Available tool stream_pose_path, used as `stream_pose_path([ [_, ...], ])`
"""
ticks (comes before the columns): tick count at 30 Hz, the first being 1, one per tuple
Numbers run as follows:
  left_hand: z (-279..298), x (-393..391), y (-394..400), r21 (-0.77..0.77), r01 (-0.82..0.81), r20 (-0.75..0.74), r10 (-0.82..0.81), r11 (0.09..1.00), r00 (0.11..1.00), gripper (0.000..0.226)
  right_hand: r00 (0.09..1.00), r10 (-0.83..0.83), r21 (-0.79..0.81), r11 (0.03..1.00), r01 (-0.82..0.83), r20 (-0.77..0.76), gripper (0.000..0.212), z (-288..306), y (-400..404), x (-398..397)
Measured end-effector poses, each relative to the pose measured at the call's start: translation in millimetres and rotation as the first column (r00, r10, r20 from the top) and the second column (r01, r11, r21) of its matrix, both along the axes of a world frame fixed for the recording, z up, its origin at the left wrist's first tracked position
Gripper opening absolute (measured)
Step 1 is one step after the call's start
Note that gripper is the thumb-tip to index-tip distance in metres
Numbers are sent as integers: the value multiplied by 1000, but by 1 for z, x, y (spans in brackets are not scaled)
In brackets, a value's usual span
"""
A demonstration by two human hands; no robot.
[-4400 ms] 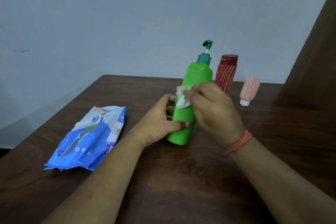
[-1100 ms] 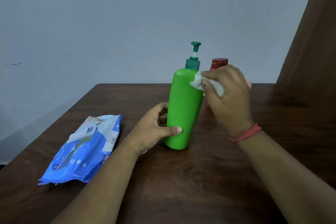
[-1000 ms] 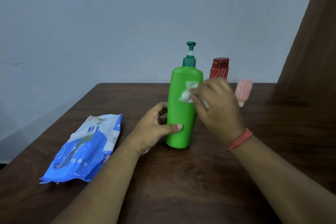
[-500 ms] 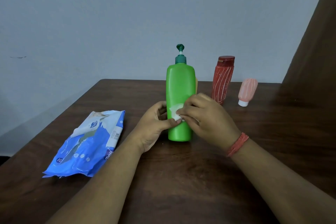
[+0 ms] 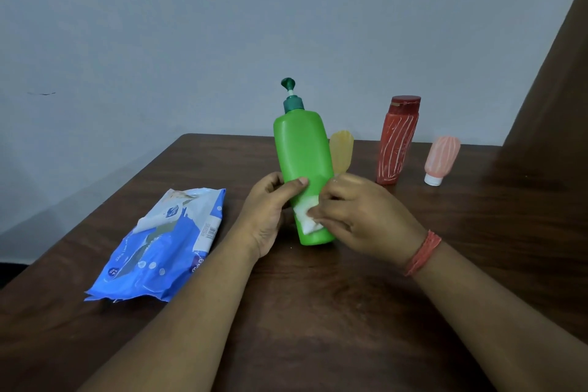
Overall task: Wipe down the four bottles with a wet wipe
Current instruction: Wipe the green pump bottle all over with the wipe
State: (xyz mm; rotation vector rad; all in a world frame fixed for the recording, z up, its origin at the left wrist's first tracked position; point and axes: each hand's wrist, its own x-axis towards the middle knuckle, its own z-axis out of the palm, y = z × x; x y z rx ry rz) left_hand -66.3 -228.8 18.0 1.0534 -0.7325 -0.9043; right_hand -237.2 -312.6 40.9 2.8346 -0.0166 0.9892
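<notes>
A tall green pump bottle (image 5: 302, 149) stands mid-table, leaning slightly left. My left hand (image 5: 270, 210) grips its lower half, thumb across the front. My right hand (image 5: 356, 216) pinches a white wet wipe (image 5: 307, 216) and presses it against the bottle's lower front. Behind the green bottle a small yellow bottle (image 5: 342, 149) peeks out, partly hidden. A red ribbed bottle (image 5: 397, 143) stands to the right, and a small pink bottle (image 5: 440, 159) rests on its white cap further right.
A blue pack of wet wipes (image 5: 162, 242) lies on the left of the dark wooden table (image 5: 318, 312). A grey wall rises behind. A brown panel (image 5: 553, 89) stands along the right edge.
My right hand has slid the wipe down from the bottle's shoulder to its lower front. The bottle has been turned, and the yellow bottle now shows behind it.
</notes>
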Motion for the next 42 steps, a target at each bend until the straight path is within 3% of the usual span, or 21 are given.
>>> stream_pose_path([
  [5,-2,3,-2,30,-48,-54,50,998,997,31,999,6,242,970,-18,52,7,-5,-9,-6],
  [8,-3,5,-3,62,-93,-72,97,994,993,32,998,66,227,972,-63,-7,5,-10,-8,-4],
  [11,-4,7,-4,62,-105,-62,109,993,992,40,995,-58,275,961,33,83,10,-9,-16,-5],
  [16,-4,5,-4,37,-125,3,125,991,992,14,999,-12,222,975,1,47,13,-9,-9,-3],
  [19,-3,3,-5,29,-107,3,107,994,994,13,967,-169,292,950,109,190,12,-7,-12,-2],
  [21,-2,0,-5,28,-97,-50,98,995,994,14,954,-175,309,946,95,245,10,-6,-8,-2],
  [28,11,-1,-9,38,-182,-462,179,983,869,31,874,-176,244,967,68,453,6,3,11,-1],
  [31,13,0,-8,48,-207,-494,203,977,845,30,902,-137,166,983,74,410,6,-1,18,4],
  [38,12,-3,-10,55,-207,-525,205,977,826,36,964,-8,-179,982,57,264,20,-1,27,8],
  [42,15,-5,-9,46,-198,-561,189,979,806,28,913,-133,-78,981,176,386,17,6,16,-2],
])
